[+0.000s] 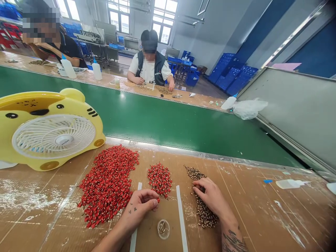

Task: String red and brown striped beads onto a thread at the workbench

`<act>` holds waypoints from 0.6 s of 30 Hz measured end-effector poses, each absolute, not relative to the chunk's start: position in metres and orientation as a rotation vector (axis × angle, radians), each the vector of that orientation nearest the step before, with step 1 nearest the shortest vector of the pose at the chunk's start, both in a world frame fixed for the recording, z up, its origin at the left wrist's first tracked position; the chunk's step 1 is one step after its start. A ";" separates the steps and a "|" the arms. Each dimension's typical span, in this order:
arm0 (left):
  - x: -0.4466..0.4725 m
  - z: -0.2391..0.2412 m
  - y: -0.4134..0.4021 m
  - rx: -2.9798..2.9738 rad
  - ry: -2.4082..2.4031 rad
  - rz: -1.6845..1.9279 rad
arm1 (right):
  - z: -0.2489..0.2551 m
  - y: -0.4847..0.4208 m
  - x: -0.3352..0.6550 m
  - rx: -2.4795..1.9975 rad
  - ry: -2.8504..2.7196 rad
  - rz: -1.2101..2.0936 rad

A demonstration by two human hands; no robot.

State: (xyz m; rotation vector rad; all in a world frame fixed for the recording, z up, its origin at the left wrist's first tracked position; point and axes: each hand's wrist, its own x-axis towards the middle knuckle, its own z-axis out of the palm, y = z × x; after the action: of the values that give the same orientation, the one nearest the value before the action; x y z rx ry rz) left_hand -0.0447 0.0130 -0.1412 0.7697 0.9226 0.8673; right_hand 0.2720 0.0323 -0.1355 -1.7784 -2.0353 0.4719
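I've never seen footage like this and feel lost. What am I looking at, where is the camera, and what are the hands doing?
The camera sits on a person's head, looking down at their own bare hands over a brown worktable. The left hand pinches one small red piece in its fingers, between a big red pile and a smaller one. The right hand rests on a strip of tiny dark parts. A yellow fan stands to the left. Two other people work across the green belt.
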 end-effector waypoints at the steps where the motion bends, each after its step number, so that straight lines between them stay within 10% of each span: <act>1: -0.045 -0.142 0.013 0.769 0.917 0.871 | -0.137 0.032 0.272 -1.790 -2.025 0.473; 18: -0.043 -0.144 0.012 0.758 0.892 0.898 | -0.138 0.027 0.242 -1.630 -1.650 0.648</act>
State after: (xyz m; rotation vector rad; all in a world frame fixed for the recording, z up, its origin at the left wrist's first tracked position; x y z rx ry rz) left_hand -0.0429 0.0118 -0.1440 0.7577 0.8918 0.8982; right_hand 0.2422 0.0274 -0.1380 -1.6304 -1.6498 0.6483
